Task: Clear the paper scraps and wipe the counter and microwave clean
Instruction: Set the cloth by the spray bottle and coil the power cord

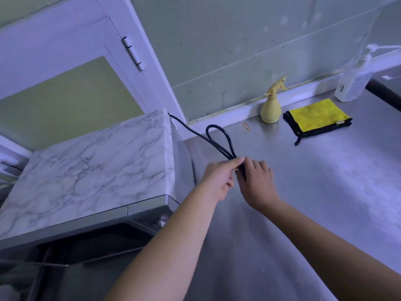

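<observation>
Head view: left hand (219, 181) and right hand (257, 184) pinch 1 looped cord (217, 135) beside the microwave (86, 170)'s right edge, counter (325, 192) stretching right to the cloth (316, 116).

Both bare forearms reach in from the lower edge, the left from 6 o'clock and the right from 4 o'clock, meeting near centre. The left hand (219, 180) pinches a thin, looped black cord (232, 156) between thumb and fingertips. At its 3 o'clock the right hand (257, 183), knuckles up, curls its fingers round the same cord.
</observation>
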Demonstrator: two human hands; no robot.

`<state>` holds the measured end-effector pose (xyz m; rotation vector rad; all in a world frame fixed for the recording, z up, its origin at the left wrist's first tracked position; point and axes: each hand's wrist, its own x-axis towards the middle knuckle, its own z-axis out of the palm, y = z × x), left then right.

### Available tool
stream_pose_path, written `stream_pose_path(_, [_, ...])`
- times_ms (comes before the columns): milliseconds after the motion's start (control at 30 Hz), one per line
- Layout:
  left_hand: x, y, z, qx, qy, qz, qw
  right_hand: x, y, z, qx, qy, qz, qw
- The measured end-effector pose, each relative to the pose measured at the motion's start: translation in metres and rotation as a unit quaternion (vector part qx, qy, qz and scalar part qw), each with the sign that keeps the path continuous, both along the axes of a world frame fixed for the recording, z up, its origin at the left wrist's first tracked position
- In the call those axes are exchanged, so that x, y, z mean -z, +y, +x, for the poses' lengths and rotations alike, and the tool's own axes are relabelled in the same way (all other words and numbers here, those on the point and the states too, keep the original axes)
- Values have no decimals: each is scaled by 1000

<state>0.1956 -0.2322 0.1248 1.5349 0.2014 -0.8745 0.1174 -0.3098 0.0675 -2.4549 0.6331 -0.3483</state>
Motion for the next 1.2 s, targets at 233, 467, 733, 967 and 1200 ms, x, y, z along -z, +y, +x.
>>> stream_pose_path(233, [14,-6,0,-53,19,5,998,-8,10,-35,14,-66,138,988])
stream_pose_path(467, [19,-4,3,-58,33,12,998,-41,22,-45,59,-116,640,758])
stream_pose_path(733, [21,5,1,-19,12,-6,1000,-46,23,-38,3,-99,729,677])
stream_pose_path(967, [28,4,-8,-7,-211,86,974,-20,52,-53,146,-274,705,638])
stream_pose_path(1200, [18,-8,-27,-81,-47,-65,994,-16,48,-53,139,-342,716,593])
